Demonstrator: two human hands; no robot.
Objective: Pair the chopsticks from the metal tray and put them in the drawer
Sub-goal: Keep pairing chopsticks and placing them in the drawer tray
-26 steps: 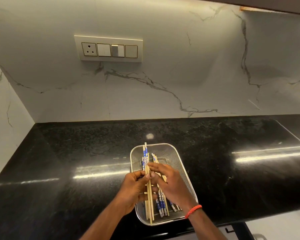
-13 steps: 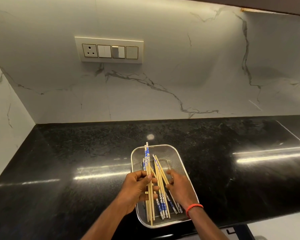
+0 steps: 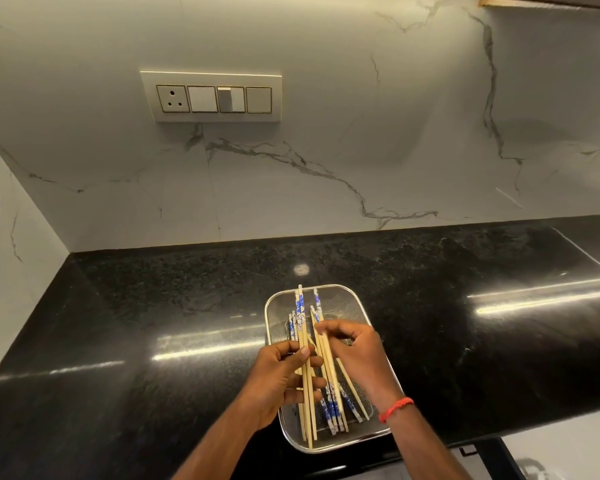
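A rectangular metal mesh tray (image 3: 350, 299) sits on the black counter near its front edge. Wooden chopsticks with blue-and-white patterned ends (image 3: 331, 408) lie in it, pointing away from me. My left hand (image 3: 278, 379) is closed on a small bundle of chopsticks (image 3: 300, 306) held above the tray's left side. My right hand (image 3: 359, 355) is over the tray's middle, its fingertips pinching one chopstick (image 3: 326, 358) that slants up out of the pile. No drawer is in view.
The glossy black granite counter (image 3: 153, 323) stretches left and right of the tray. A marble backsplash with a socket and switch panel (image 3: 211, 97) stands behind. A red band circles my right wrist (image 3: 395, 408). The counter's front edge runs just below the tray.
My right hand has risen from low in the tray toward its middle and now pinches a chopstick, lifting it. My left hand keeps its bundle in about the same place.
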